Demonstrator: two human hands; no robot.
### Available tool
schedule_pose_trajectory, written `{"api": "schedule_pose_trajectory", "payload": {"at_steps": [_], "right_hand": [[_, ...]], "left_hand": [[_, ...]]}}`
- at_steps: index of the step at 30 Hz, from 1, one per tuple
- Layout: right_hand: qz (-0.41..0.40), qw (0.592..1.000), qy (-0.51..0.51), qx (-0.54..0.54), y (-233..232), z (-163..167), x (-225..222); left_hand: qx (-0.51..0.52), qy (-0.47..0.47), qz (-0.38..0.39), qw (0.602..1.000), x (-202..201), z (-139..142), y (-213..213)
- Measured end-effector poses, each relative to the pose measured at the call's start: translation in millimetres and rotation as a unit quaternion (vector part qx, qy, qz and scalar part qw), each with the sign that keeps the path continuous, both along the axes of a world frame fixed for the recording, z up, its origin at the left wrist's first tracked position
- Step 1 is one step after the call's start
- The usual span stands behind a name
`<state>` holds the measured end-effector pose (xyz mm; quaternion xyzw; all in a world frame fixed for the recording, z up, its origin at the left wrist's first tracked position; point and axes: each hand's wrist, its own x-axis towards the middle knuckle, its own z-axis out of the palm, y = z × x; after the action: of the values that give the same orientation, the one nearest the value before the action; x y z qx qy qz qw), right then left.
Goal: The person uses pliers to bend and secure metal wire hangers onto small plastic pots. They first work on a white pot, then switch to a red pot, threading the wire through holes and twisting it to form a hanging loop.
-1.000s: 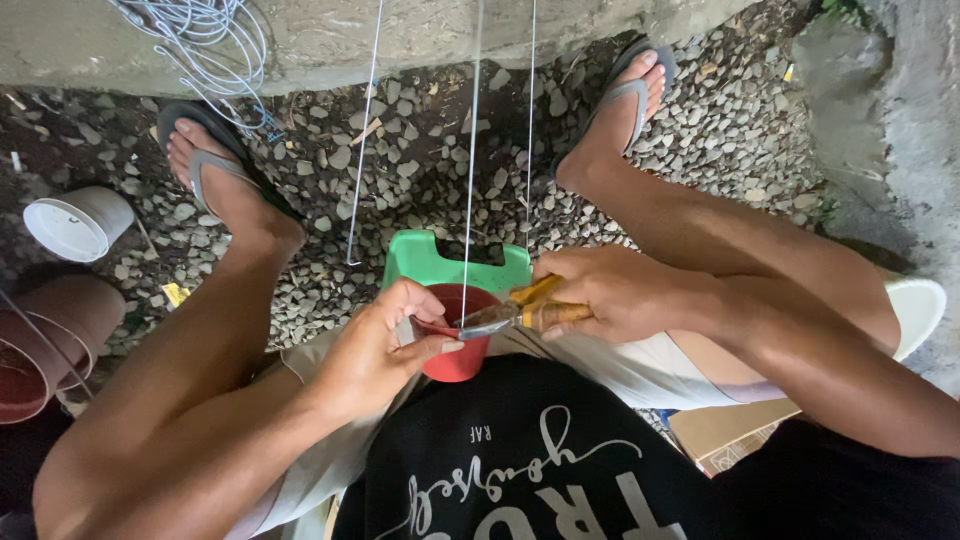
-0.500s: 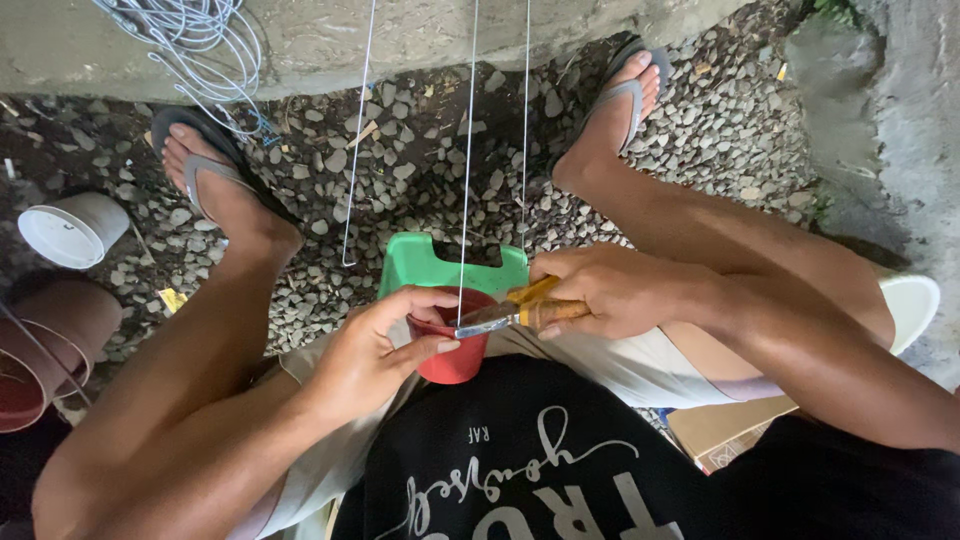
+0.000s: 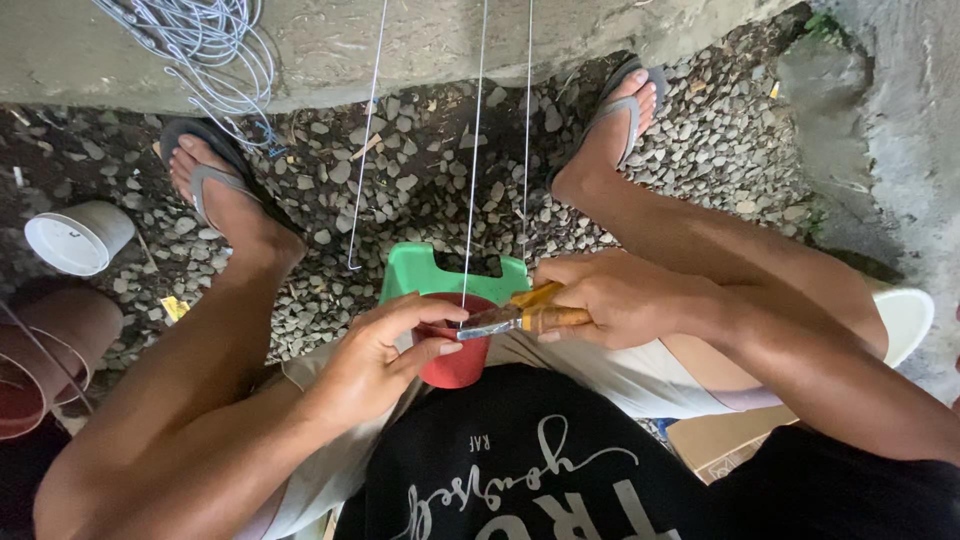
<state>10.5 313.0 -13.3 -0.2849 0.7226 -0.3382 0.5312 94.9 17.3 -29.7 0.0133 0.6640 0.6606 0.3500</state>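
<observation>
Red pot (image 3: pixel 458 365) matt plastic; pliers (image 3: pixel 520 318) dull metal, yellow handles; wire (image 3: pixel 473 180) thin bare metal.

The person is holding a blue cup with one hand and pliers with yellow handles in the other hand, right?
Not quite. The cup is red, not blue, as the head view shows. The rest holds: the left hand holds the cup, and the right hand grips the pliers with yellow handles, at a thin wire over the cup.

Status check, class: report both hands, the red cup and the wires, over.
Left hand grips red cup. Right hand holds yellow-handled pliers at middle wire above the cup. Two more wires hang beside it.
</observation>
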Motion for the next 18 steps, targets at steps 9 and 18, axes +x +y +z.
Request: {"api": "schedule_pose_trajectory", "payload": {"at_steps": [9, 18], "right_hand": [[-0.003, 0.999, 0.027, -0.033, 3.2, -1.3, 0.4], [0.006, 1.000, 0.030, 0.003, 1.3, 3.5, -1.3]], "left_hand": [[0.013, -0.008, -0.020, 1.000, -8.9, 2.2, -2.3], [0.072, -0.071, 0.001, 0.995, -5.1, -11.8, -3.0]]}}
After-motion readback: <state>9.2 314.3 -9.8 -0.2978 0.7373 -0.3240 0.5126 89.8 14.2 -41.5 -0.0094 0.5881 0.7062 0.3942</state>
